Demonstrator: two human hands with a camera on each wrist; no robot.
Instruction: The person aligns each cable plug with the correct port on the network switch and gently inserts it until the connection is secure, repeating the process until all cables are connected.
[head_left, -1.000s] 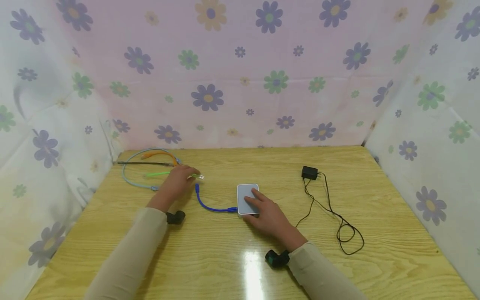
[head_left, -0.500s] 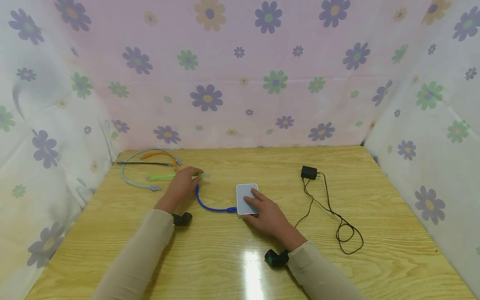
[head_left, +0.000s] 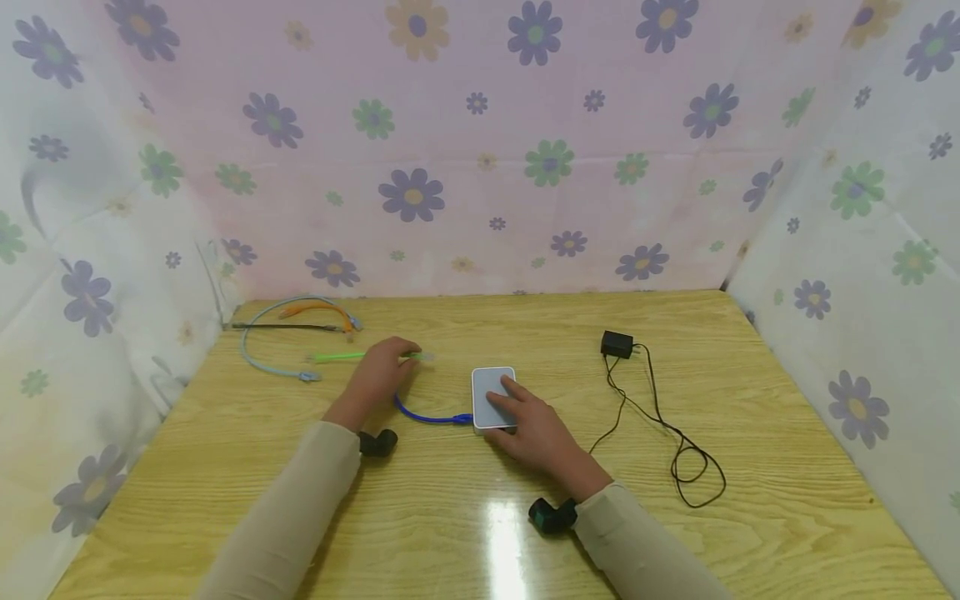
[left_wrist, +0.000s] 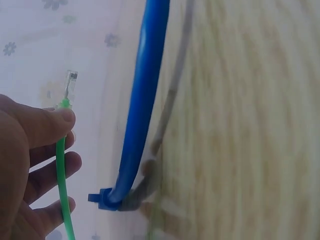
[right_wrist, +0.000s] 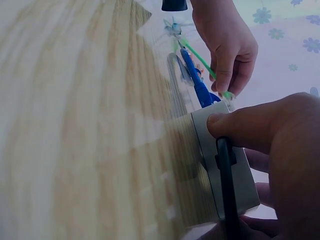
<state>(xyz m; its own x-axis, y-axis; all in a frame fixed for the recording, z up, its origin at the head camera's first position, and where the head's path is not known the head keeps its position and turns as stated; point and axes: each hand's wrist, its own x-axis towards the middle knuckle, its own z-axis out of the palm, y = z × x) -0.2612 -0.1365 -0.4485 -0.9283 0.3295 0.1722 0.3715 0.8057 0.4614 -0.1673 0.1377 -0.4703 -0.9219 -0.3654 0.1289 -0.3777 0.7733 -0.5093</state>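
My left hand [head_left: 381, 371] pinches a green network cable [head_left: 339, 357] between thumb and fingertips, just behind its clear plug [left_wrist: 71, 84]. The cable hangs over the table, to the left of a small white network box [head_left: 487, 382] with a grey top. My right hand [head_left: 538, 429] holds that box on the table, fingers on top and thumb [right_wrist: 227, 125] against the near side. A blue network cable [head_left: 423, 418] runs into the box's left side; its loose end is hidden behind my left hand in the head view. A black cord [right_wrist: 228, 185] enters the near side, by my thumb.
A black power adapter [head_left: 617, 344] with a looped cord [head_left: 701, 454] lies to the right. At the back left lie a light blue cable [head_left: 262, 364], an orange cable [head_left: 311, 306] and a black cable [head_left: 285, 327]. Flowered cloth [head_left: 480, 150] walls the table [head_left: 420, 533].
My left hand has moved right and slightly nearer, bringing the green cable closer to the network box. My right hand stays in place on the box.
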